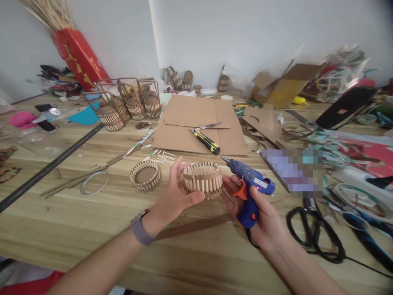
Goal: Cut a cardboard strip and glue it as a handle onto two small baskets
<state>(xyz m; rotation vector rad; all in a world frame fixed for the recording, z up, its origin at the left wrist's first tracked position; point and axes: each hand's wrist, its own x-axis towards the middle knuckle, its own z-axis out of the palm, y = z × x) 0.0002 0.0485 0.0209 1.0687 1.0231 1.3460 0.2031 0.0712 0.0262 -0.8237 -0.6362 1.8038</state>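
Around a small round basket (203, 180) of upright wooden sticks, my left hand (181, 188) is closed, thumb along its front lower side. A brown strip bands the basket near its top. My right hand (260, 213) grips a blue hot glue gun (247, 176) with an orange trigger; its nozzle points up and left, beyond the basket's right side. Some right fingertips reach the basket's right edge. On the table to the left lies a second ring-shaped stick basket (145, 175) with a brown base. A brown strip (196, 225) lies beneath my hands.
Cardboard sheets (184, 137) bear a yellow-black utility knife (206, 141) and a pen. Short sticks (166, 156) are scattered nearby. Finished lidded baskets (135, 105) with handles stand back left. Black-handled scissors (316, 233) lie at right; a dark rod (52, 168) crosses the left.
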